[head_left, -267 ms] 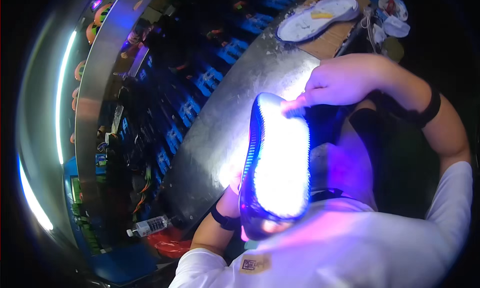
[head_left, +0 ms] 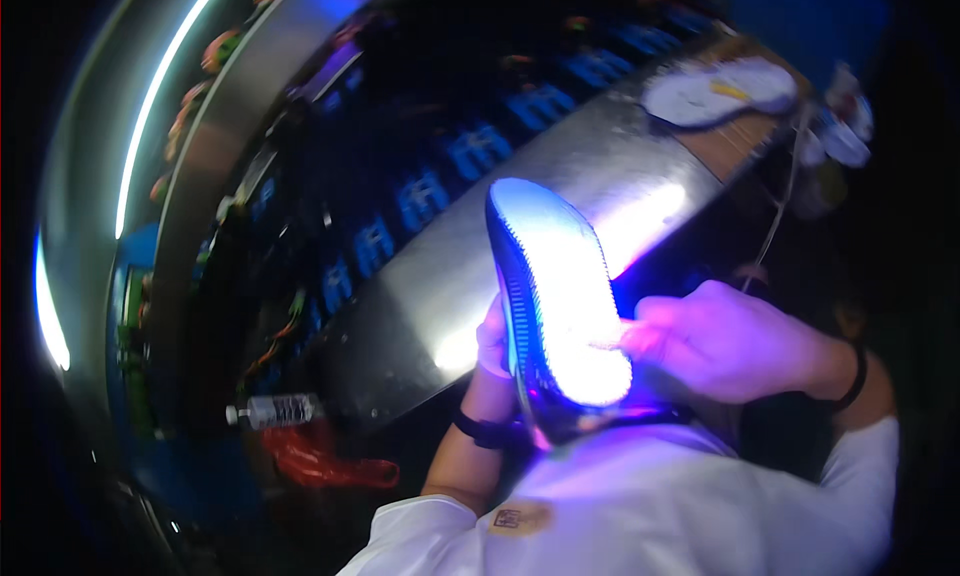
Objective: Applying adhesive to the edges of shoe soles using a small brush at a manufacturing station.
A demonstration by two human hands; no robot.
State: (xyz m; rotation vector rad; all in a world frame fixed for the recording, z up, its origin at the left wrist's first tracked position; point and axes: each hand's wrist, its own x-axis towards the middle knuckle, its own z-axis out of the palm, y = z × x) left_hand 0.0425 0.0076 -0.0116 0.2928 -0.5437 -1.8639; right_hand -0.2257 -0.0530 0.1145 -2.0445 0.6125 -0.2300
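My right hand (head_left: 735, 341) pinches the glowing shoe sole (head_left: 560, 301) at its edge, fingers (head_left: 640, 336) closed on it; my left hand (head_left: 492, 341) clasps its far side from behind. The sole is held upright above the metal surface (head_left: 480, 276). The glare hides my contact, so I judge a slip possible. A second sole (head_left: 715, 88) lies at the surface's far corner; a bottle (head_left: 272, 411) and red bag (head_left: 325, 461) sit below its near edge.
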